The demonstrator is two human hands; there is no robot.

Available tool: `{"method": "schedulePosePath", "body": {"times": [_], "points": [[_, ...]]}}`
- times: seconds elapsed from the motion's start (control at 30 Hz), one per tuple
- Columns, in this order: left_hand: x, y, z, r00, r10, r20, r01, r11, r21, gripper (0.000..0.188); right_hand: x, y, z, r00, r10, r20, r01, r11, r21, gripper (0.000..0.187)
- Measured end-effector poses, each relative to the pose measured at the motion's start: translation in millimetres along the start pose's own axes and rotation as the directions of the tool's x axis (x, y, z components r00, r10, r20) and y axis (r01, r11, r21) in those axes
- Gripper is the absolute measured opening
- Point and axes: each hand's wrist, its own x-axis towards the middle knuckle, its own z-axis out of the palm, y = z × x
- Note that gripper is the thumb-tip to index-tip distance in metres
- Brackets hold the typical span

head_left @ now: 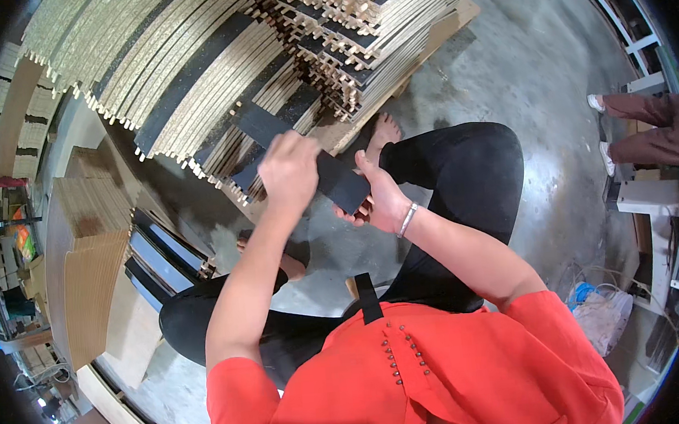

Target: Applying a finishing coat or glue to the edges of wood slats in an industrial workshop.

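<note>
A narrow black board (342,184) slants away from me above my lap. Its near end rests in my right hand (390,197), with the thumb on top and the fingers curled beneath; a bracelet circles that wrist. Over the middle of the board my left hand (289,168) is closed in a fist, slightly smeared by motion. What it grips, if anything, is hidden under the fingers. Just beyond lies a large stack of particleboard strips (180,73), some faced in black, with short wooden dowels (339,94) sticking out of their ends.
To the left stand stacked brown boards (89,285) beside shiny dark panels (166,259). My bare foot (385,130) is close to the stack's wooden base. At right are another person's legs (649,131), a white frame (626,26) and a plastic bag (603,316) on the concrete floor (534,72).
</note>
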Motion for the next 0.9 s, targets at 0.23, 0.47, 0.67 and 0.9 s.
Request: {"method": "schedulePosePath", "body": {"times": [0.23, 0.47, 0.67, 0.9], "points": [[54, -122, -11, 0.934, -0.327, -0.147, 0.358, 0.842, 0.404, 0.009, -2, 4, 5, 1.000, -0.008, -0.021, 0.006, 0.994, -0.110, 0.042], [0, -164, -60, 0.924, -0.325, -0.200, 0.375, 0.871, 0.318, 0.011, -125, -28, -14, 0.924, -0.366, 0.114, 0.380, 0.912, -0.154, 0.047], [-37, -179, -131, 0.835, -0.540, 0.105, 0.548, 0.802, -0.236, 0.004, -262, -39, -106, 0.576, -0.808, -0.125, 0.499, 0.469, -0.729, 0.061], [-41, -170, -111, 0.858, -0.507, 0.080, 0.502, 0.796, -0.338, 0.004, -186, 84, -289, 0.082, -0.768, -0.635, -0.244, 0.602, -0.760, 0.052]]}}
